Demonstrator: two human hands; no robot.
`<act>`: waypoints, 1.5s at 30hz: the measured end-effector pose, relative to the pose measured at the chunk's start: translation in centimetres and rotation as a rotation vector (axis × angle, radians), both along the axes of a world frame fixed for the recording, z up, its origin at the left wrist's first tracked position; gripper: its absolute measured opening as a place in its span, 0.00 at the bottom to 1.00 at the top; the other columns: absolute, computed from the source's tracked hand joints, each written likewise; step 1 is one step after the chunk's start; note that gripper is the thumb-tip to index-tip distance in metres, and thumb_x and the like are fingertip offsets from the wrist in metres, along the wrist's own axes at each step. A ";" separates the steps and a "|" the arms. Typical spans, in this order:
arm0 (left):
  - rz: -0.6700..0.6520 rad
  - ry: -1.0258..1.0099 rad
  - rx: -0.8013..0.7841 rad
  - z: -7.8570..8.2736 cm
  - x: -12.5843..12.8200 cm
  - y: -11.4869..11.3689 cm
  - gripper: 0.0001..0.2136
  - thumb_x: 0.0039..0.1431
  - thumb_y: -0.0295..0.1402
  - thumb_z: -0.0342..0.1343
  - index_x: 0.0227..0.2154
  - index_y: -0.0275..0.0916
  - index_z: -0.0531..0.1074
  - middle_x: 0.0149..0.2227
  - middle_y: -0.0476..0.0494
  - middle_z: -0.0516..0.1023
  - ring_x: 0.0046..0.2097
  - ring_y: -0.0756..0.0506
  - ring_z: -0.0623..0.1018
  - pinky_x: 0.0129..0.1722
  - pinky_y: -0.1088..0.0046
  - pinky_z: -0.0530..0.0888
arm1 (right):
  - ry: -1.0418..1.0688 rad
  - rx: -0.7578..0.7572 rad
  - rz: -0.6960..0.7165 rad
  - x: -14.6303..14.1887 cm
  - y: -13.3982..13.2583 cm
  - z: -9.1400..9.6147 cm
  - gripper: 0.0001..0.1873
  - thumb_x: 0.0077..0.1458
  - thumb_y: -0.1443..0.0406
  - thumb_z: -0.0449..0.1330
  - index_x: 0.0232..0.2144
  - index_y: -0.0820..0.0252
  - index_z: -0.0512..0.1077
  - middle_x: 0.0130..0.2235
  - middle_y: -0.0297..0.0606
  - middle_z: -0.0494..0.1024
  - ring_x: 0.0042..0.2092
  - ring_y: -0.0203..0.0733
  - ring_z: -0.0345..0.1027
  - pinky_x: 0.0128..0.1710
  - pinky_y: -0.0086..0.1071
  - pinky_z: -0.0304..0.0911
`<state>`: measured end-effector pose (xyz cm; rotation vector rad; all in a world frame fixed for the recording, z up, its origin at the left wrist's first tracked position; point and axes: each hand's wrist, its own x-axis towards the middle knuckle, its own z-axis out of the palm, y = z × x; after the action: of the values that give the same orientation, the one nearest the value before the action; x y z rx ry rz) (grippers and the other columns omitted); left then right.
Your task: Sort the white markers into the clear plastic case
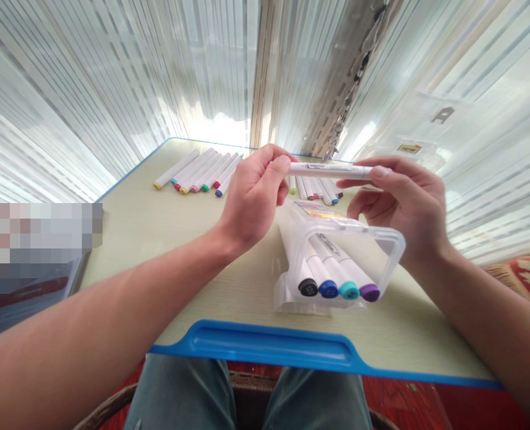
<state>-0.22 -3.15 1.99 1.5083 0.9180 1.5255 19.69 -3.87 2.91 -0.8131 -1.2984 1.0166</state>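
A white marker point(332, 171) is held level above the desk, with printing along its barrel. My left hand point(258, 194) pinches one end, where a trace of pink shows beside the thumb. At the other end, the thumb and fingers of my right hand point(401, 203) close on the barrel. Just below and between my hands lies a clear plastic marker case point(287, 239), its open end facing me. Inside it is a row of white markers point(330, 269) with black, blue, turquoise and purple caps.
Several white markers point(202, 170) with coloured ends lie at the back left of the desk point(193, 286); more markers point(314, 188) lie behind the case. A blue tray ledge point(269, 346) runs along the front edge. Striped curtains point(157, 65) hang behind, and a clear package point(430, 128) stands at the right rear.
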 end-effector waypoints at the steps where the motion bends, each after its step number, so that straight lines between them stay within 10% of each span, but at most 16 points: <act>1: 0.002 0.002 -0.003 0.0 0.0 0.0 0.09 0.67 0.32 0.49 0.31 0.40 0.71 0.18 0.53 0.62 0.20 0.51 0.65 0.19 0.74 0.59 | 0.000 0.002 0.000 0.0 0.0 0.0 0.06 0.56 0.69 0.62 0.32 0.60 0.81 0.31 0.41 0.85 0.22 0.39 0.75 0.15 0.30 0.65; 9: 0.007 -0.009 -0.030 0.2 -0.1 0.0 0.08 0.67 0.32 0.51 0.31 0.41 0.70 0.18 0.52 0.62 0.21 0.51 0.65 0.19 0.74 0.61 | -0.015 0.017 0.012 0.1 0.0 0.1 0.07 0.57 0.70 0.62 0.32 0.59 0.81 0.31 0.41 0.84 0.32 0.42 0.79 0.17 0.28 0.66; 45: 0.035 0.032 0.017 0.2 -0.2 0.1 0.10 0.67 0.32 0.49 0.31 0.41 0.71 0.18 0.51 0.63 0.22 0.50 0.67 0.19 0.74 0.62 | -0.028 0.027 0.000 -0.2 -0.2 0.2 0.06 0.55 0.69 0.63 0.34 0.61 0.81 0.30 0.41 0.84 0.20 0.37 0.74 0.15 0.29 0.66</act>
<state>-0.39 -3.10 2.19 1.5403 0.9563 1.5419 19.47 -4.06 3.15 -0.8095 -1.3327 0.9891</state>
